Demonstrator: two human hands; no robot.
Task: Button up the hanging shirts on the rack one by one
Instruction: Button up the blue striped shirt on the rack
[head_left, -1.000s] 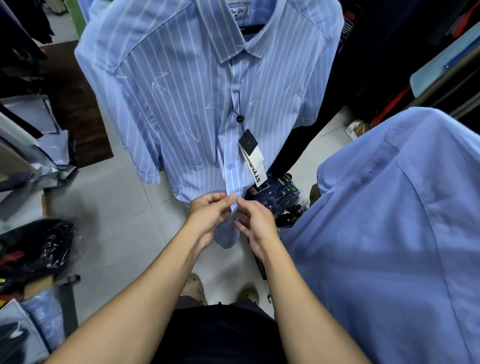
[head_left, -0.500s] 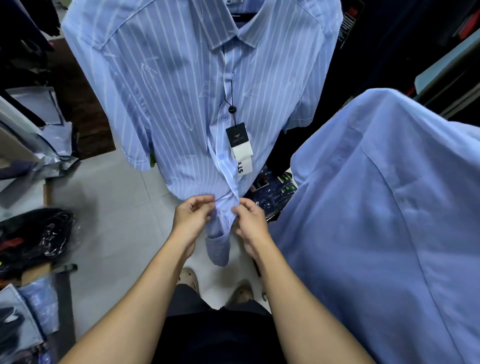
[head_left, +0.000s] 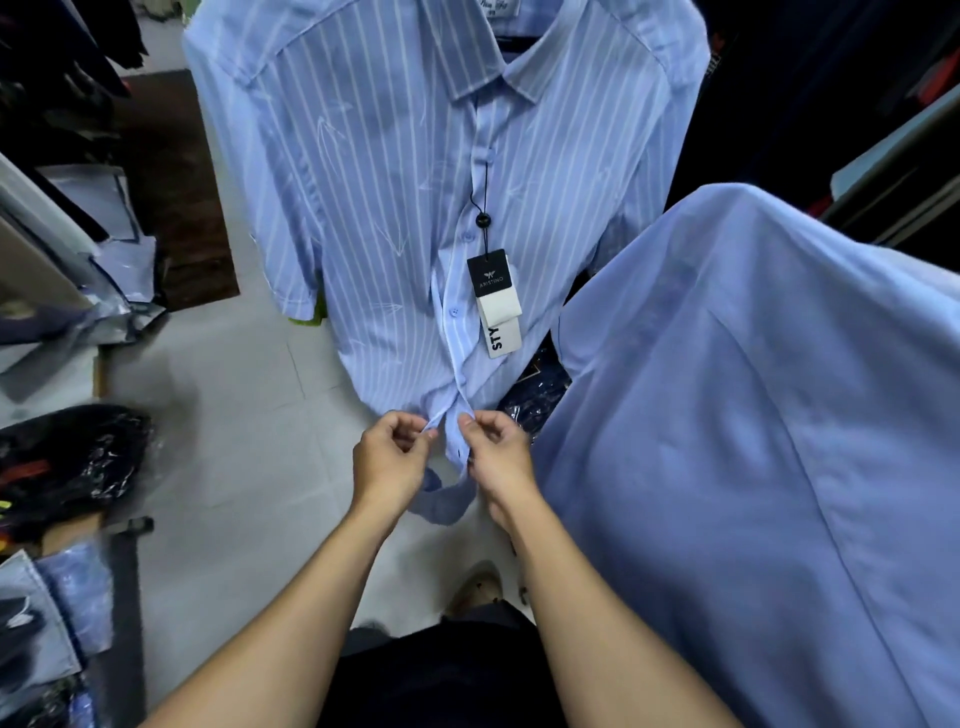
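Meanwhile, left hand (head_left: 390, 456) and right hand (head_left: 497, 451) pinch striped shirt (head_left: 395, 218) hem plackets | fabric (soft, light) seems best pinched beside the button

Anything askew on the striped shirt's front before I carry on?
Yes. The striped shirt gapes along its lower placket: one button sits unfastened on a strip pulled aside. Left hand and right hand pinch the two hem edges apart.
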